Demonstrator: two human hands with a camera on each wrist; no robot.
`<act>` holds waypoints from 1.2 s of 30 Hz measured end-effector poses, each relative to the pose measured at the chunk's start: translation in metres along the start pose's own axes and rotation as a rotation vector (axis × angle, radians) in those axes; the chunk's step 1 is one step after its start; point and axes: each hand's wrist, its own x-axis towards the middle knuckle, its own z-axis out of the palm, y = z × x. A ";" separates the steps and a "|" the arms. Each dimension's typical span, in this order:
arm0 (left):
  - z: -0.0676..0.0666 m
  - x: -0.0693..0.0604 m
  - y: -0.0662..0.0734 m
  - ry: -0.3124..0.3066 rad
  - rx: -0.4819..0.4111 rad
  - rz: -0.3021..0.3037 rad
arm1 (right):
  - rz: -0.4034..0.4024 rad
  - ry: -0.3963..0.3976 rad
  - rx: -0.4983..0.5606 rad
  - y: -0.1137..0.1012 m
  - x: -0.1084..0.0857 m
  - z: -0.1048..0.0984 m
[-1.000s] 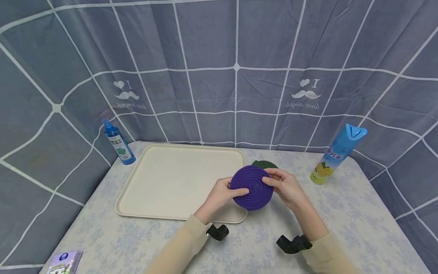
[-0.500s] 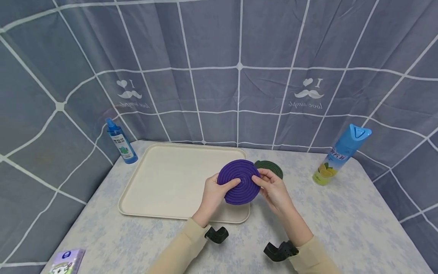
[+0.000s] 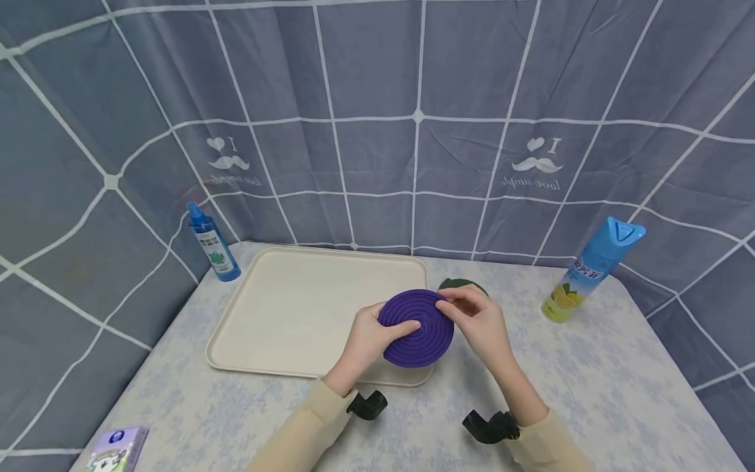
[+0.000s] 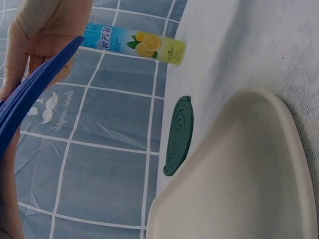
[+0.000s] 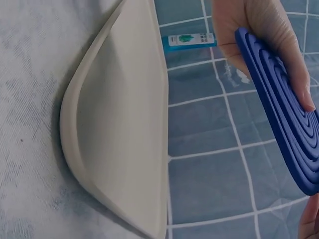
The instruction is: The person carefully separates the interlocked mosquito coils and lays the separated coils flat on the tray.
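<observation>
A round purple coaster (image 3: pixel 433 337) with spiral ridges is held up above the tray's right front corner. My left hand (image 3: pixel 373 337) grips its left side, thumb lying across the ridged face. At the upper right edge my right hand (image 3: pixel 480 324) pinches it between thumb and fingers. The left wrist view catches the coaster (image 4: pixel 35 89) nearly edge-on; the right wrist view shows its grooves (image 5: pixel 284 114) and the left thumb on them. Behind the right hand, a green coaster (image 4: pixel 180 134) of similar pattern lies on the table beside the tray, partly hidden in the head view.
A cream tray (image 3: pixel 283 314) covers the table's left middle. A blue pump bottle (image 3: pixel 214 246) stands at its back left, and a blue and yellow spray can (image 3: pixel 590 269) at the back right. The purple tissue pack (image 3: pixel 116 449) lies front left. A grey curtain (image 3: pixel 377 157) hangs behind.
Both hands have shifted left with the purple coaster, which rose slightly and then came lower again. The right hand now covers more of the green coaster. The head view has turned a little.
</observation>
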 end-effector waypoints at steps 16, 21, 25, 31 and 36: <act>-0.003 0.002 -0.005 0.088 -0.054 -0.010 | 0.134 0.041 -0.061 0.005 -0.005 0.013; -0.004 0.001 -0.004 0.159 -0.090 -0.011 | 0.286 -0.014 0.088 0.005 -0.004 0.014; -0.002 -0.002 -0.002 0.197 -0.141 -0.038 | 0.351 -0.056 0.173 0.005 -0.006 0.013; 0.000 -0.006 -0.001 0.182 -0.139 -0.040 | 0.324 -0.076 0.173 0.008 -0.009 0.011; -0.002 -0.008 -0.001 0.139 -0.114 -0.021 | 0.272 -0.091 0.132 0.005 -0.007 0.008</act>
